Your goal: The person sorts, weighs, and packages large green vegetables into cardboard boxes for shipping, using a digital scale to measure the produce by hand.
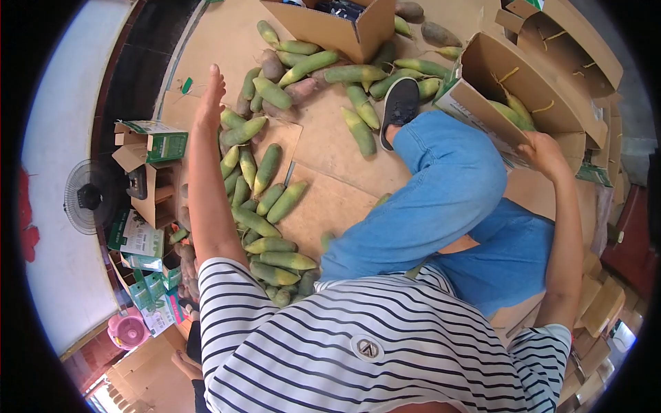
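My left hand (212, 95) is raised over the left side of the radish pile, fingers stretched out, holding nothing. Long green radishes (267, 168) lie beneath and to the right of that arm on flat cardboard (323, 186). At the right, my right hand (544, 153) has its fingers wrapped round the near edge of an open cardboard box (475, 120). Inside that box lie green radishes (513, 112) with thin yellowish roots. My bent leg in blue trousers (447, 186) rests between the pile and the box.
Another open box (344, 31) stands at the top centre. Purplish tubers (301, 89) lie among the radishes. A fan (89, 197), green-and-white boxes (138, 234) and a pink fan (129, 328) are at the left. Another person's arm (187, 365) shows at lower left.
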`<control>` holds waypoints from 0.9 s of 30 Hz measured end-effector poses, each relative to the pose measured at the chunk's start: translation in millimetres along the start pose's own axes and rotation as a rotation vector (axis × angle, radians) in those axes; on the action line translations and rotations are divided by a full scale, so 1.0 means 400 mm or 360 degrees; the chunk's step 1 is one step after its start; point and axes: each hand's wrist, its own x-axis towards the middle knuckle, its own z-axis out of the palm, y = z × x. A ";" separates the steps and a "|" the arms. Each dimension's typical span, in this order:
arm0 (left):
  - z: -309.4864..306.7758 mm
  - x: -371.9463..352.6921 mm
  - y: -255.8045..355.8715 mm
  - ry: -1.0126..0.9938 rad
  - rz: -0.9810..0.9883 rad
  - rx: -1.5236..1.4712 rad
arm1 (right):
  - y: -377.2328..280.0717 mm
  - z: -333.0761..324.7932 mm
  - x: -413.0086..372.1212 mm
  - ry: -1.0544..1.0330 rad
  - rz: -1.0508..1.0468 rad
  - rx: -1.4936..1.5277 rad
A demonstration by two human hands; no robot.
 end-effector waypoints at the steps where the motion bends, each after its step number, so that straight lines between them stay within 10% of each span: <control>1: 0.002 0.003 -0.015 -0.0010 -0.0011 -0.0018 | 0.000 0.001 0.001 -0.0002 0.0003 0.0001; 7: 0.267 -0.201 -0.147 -0.0497 -0.0024 -0.0001 | -0.014 -0.004 0.000 -0.0028 -0.0001 0.0055; 14: 0.499 -0.496 -0.514 -0.1432 -0.0016 0.1593 | -0.013 -0.001 0.002 -0.0067 0.0013 0.0217; 22: 0.379 -0.602 -0.752 -0.0777 -0.0470 0.1347 | 0.022 0.010 0.018 -0.0156 0.0014 0.0145; 27: 0.219 -0.644 -0.839 -0.0553 -0.0496 0.2128 | 0.035 0.020 0.019 -0.0143 0.0002 0.0248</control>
